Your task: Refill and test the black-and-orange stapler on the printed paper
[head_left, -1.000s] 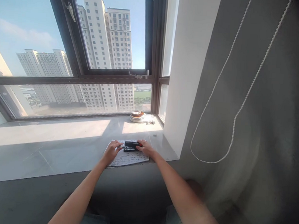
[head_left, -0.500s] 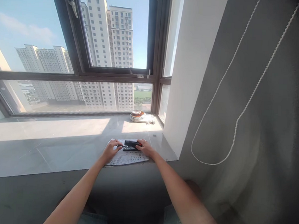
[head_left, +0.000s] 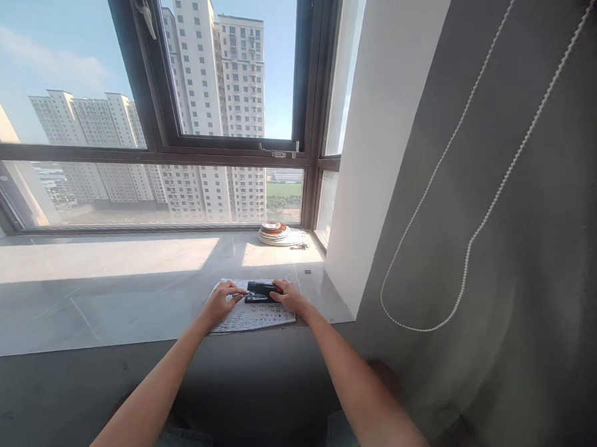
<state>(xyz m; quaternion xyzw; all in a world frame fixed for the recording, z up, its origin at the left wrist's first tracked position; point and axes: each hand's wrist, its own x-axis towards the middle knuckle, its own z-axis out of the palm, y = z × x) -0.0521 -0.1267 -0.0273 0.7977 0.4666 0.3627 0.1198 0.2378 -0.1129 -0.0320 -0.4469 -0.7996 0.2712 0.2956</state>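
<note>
A black stapler (head_left: 261,289) lies over handwritten sheets of paper (head_left: 253,320), its top cover raised from its base. My right hand (head_left: 287,296) is closed around the rear end of the stapler, where a bit of red shows. At the front end, my left hand (head_left: 224,300) has its thumb and index finger pinched together. A thin metallic piece (head_left: 246,294) runs from those fingertips to the stapler. What exactly the left fingertips grip is too small to make out.
The papers rest on a pale windowsill (head_left: 138,308) near its front edge. Beyond them sits a stack of round, plate-like items (head_left: 274,233). A short staple strip (head_left: 307,271) lies to the right. A beaded blind chain (head_left: 436,327) hangs at right.
My left hand stays pinched at the stapler's front end, its fingertips slightly shifted. The dark tip seen there earlier is less visible. My right hand keeps its hold.
</note>
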